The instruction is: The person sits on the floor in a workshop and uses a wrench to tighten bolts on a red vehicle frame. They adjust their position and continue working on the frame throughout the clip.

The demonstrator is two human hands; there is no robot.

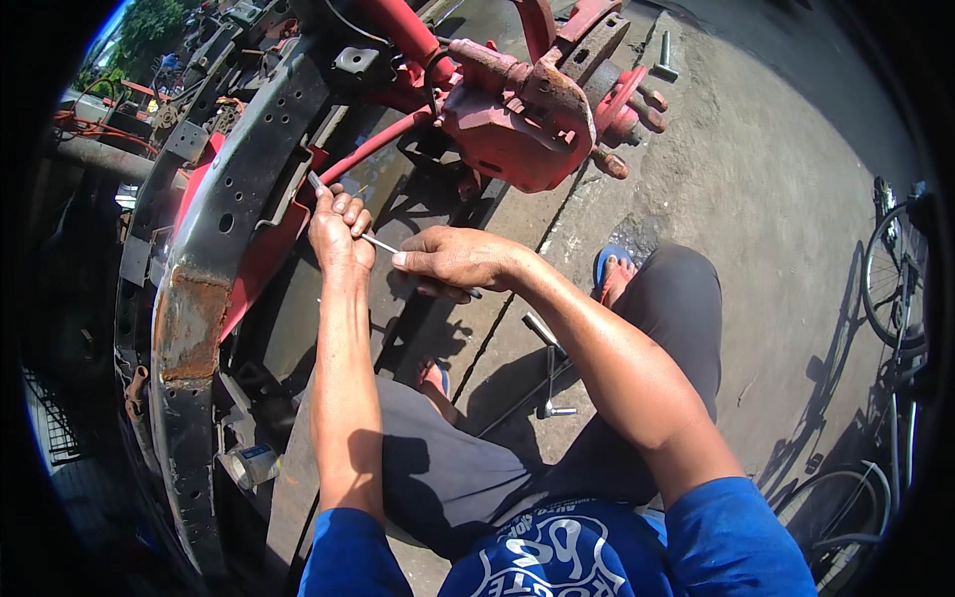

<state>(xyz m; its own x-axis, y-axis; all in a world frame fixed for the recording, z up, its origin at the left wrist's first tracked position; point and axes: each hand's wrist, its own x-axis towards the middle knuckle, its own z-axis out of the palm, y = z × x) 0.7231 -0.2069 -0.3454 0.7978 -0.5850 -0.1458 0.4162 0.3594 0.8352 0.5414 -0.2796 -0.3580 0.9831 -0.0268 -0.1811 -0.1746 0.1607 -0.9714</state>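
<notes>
Blue shirt (pixel 736 537) is seen closest, at 6 o'clock. Left grip (pixel 341 234), 10 o'clock, is clenched round a steel shaft (pixel 381 243); right grip (pixel 453 261), just off centre toward 11, is wrapped round the shaft's other end, with a dark tip (pixel 473 293) left poking out below. So the shaft is held across both, slanting down from 10 toward centre. Metal end (pixel 315 180) is left showing past the left grip, beside the black frame rail (pixel 249 159); whether it is one piece with the shaft is hidden, and contact with the rail cannot be told. Step in hand, as judged: tool being lined up or worked at the rail. Next move probably calls for the end to be steadied by the left and force applied by the right, red bar (pixel 378 145) to be kept clear of. Counted: grips 2, shaft 1, red hub assembly (pixel 527 139) 1 (12 to 1), stud ends (pixel 655 99) on it at least 3, loose bolt-like piece (pixel 666 58) 1 (1 o'clock), socket wrench (pixel 551 370) on the concrete (pixel 786 199) 1 (4 to 5), can (pixel 257 464) 1 (8), sandals (pixel 602 261) 2 (near 3 and 7), bicycle wheels (pixel 887 274) at least 2 (3 and 4).
</notes>
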